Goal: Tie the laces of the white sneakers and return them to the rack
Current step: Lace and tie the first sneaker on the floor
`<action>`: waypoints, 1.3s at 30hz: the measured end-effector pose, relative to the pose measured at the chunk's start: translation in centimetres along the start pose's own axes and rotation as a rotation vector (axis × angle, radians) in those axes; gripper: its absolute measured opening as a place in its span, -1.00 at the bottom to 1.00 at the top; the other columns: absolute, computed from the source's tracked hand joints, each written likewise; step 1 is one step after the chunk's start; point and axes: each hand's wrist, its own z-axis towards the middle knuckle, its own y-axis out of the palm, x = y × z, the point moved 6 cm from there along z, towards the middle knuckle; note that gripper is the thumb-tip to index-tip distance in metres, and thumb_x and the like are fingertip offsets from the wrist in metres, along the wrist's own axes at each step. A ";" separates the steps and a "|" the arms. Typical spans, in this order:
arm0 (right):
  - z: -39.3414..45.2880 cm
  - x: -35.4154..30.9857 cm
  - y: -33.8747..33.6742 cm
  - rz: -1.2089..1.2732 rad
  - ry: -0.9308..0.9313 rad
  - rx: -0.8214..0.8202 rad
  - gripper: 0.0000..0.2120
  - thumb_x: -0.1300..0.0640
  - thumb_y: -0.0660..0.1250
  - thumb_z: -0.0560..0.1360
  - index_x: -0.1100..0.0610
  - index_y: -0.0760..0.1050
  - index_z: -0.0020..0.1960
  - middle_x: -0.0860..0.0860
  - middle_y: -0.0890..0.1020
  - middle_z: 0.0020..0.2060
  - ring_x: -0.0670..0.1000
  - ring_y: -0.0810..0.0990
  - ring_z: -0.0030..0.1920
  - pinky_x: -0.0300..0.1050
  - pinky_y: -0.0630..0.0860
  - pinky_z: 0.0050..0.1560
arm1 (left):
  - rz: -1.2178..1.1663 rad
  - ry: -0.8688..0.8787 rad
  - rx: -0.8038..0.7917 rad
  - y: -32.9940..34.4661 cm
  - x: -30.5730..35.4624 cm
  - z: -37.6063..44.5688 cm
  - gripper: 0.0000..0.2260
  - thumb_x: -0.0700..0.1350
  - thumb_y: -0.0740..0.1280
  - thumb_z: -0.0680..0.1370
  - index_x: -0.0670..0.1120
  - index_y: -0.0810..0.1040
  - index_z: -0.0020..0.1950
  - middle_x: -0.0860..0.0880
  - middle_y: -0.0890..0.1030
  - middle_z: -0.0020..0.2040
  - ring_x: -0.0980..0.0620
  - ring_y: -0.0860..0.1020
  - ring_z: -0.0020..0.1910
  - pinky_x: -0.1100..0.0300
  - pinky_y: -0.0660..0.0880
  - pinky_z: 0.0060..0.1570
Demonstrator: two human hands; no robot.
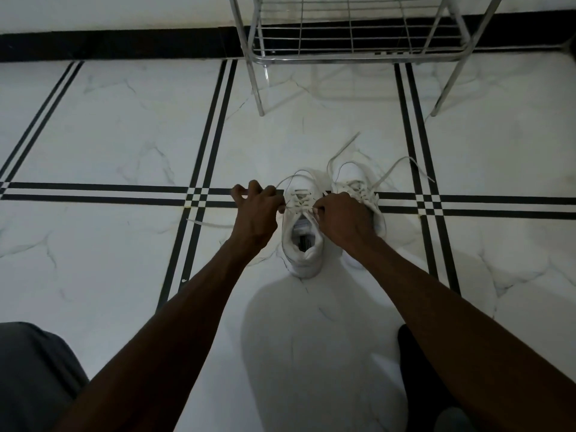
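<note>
Two white sneakers stand side by side on the floor, toes pointing away from me. The left sneaker [301,241] is between my hands. My left hand [257,210] pinches its lace at the shoe's left side, and a loop of lace [291,179] arcs above the hand. My right hand [341,218] grips the other lace end at the shoe's right side. The right sneaker [358,185] is partly hidden behind my right hand; its loose laces [392,173] trail out over the floor.
A metal wire shoe rack [349,42] stands against the wall just beyond the sneakers, its lower shelf bare. The white marble floor [124,135] has black stripe lines. My knees show at the bottom left and bottom right.
</note>
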 end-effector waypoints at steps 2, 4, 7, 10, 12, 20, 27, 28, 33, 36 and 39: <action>0.1 0.4 0.3 -0.006 0.002 -0.026 -0.76 0.29 0.30 0.43 0.07 0.47 -0.37 0.03 0.57 -0.37 -0.01 0.46 -0.34 -0.22 0.24 -0.36 | 0.000 -0.040 0.019 0.5 -0.7 -0.8 -0.69 -0.38 0.36 0.41 0.06 0.64 -0.14 0.12 0.64 -0.10 -0.09 0.43 0.08 -0.07 0.15 0.08; 0.3 1.0 0.6 -0.031 0.021 -0.019 -0.83 0.31 0.30 0.41 0.14 0.57 -0.32 0.10 0.65 -0.32 0.02 0.51 -0.35 -0.26 0.21 -0.40 | -0.049 -0.101 0.020 1.0 -1.0 -1.4 -0.68 -0.39 0.37 0.36 0.05 0.63 -0.18 0.13 0.64 -0.22 -0.06 0.42 0.04 -0.05 0.15 0.05; 0.5 1.5 1.3 -0.041 0.050 -0.005 -0.86 0.29 0.31 0.45 0.19 0.63 -0.21 0.13 0.68 -0.23 0.10 0.66 -0.23 -0.23 0.32 -0.32 | -0.124 -0.178 0.005 1.5 -1.4 -1.7 -0.67 -0.40 0.33 0.34 0.04 0.65 -0.18 0.13 0.59 -0.31 -0.02 0.44 0.00 -0.03 0.13 0.03; 0.5 1.5 1.4 -0.051 0.064 0.015 -0.84 0.29 0.28 0.49 0.23 0.65 -0.14 0.15 0.69 -0.18 0.13 0.68 -0.15 -0.23 0.33 -0.31 | -0.154 -0.215 0.012 1.5 -1.7 -1.9 -0.66 -0.40 0.33 0.38 0.05 0.66 -0.17 0.15 0.44 -0.38 -0.01 0.42 -0.02 0.05 0.04 -0.04; 0.4 1.6 1.3 -0.085 0.066 -0.004 -0.82 0.31 0.26 0.50 0.25 0.64 -0.15 0.14 0.69 -0.20 0.07 0.66 -0.19 -0.29 0.21 -0.43 | -0.167 -0.231 0.025 1.5 -1.8 -2.1 -0.65 -0.42 0.32 0.38 0.05 0.64 -0.19 0.17 0.33 -0.43 -0.02 0.42 -0.03 0.06 0.02 -0.05; 0.3 1.7 1.5 -0.110 0.105 0.006 -0.84 0.28 0.27 0.54 0.25 0.63 -0.03 0.16 0.70 -0.09 0.15 0.68 -0.06 -0.07 0.56 -0.11 | -0.280 -0.337 0.030 2.3 -2.3 -2.4 -0.65 -0.42 0.31 0.34 0.05 0.60 -0.28 0.19 0.40 -0.46 -0.01 0.51 -0.03 0.03 0.07 -0.08; 1.3 2.4 1.1 -0.018 0.088 -0.095 -0.86 0.23 0.33 0.48 0.25 0.65 -0.08 0.18 0.71 -0.10 0.17 0.68 -0.06 -0.08 0.57 -0.13 | -0.619 -0.350 -0.234 2.9 -3.0 -1.1 -0.75 -0.14 0.29 0.62 0.08 0.66 -0.19 0.11 0.69 -0.22 0.08 0.63 -0.02 -0.05 0.40 0.12; 1.5 2.3 0.7 0.050 0.075 -0.148 -0.84 0.20 0.33 0.49 0.23 0.67 -0.06 0.16 0.72 -0.08 0.15 0.68 -0.04 -0.06 0.58 -0.07 | -0.740 -0.343 -0.239 2.3 -3.1 -1.2 -0.77 -0.07 0.29 0.65 0.04 0.70 -0.11 0.08 0.73 -0.13 0.07 0.65 0.03 0.01 0.45 0.10; 1.5 2.7 -0.3 0.692 0.263 -0.219 -0.71 0.00 0.28 0.59 0.17 0.66 -0.09 0.17 0.71 -0.01 0.12 0.66 0.02 -0.14 0.52 -0.08 | -1.396 -0.463 -0.196 1.0 -2.2 -1.4 -0.66 0.04 0.25 0.67 -0.17 0.69 -0.02 -0.10 0.74 0.08 -0.03 0.67 0.17 0.05 0.51 0.23; 2.0 2.5 -0.1 0.991 0.336 -0.114 -0.65 -0.06 0.30 0.58 0.21 0.59 -0.17 0.13 0.73 -0.01 0.07 0.64 -0.01 -0.08 0.53 -0.14 | -1.590 -0.511 -0.151 0.7 -1.2 -0.6 -0.67 -0.01 0.22 0.69 -0.15 0.60 -0.15 -0.22 0.72 0.09 -0.09 0.67 0.17 0.02 0.51 0.28; 2.2 1.3 0.1 1.226 0.365 -0.129 -0.63 -0.07 0.25 0.61 0.24 0.55 -0.08 0.06 0.75 -0.01 0.02 0.67 -0.02 -0.14 0.46 -0.24 | -1.657 -0.507 -0.139 0.1 -0.1 0.2 -0.70 -0.04 0.20 0.70 -0.16 0.53 -0.14 -0.33 0.67 0.01 -0.13 0.69 0.06 0.04 0.56 0.23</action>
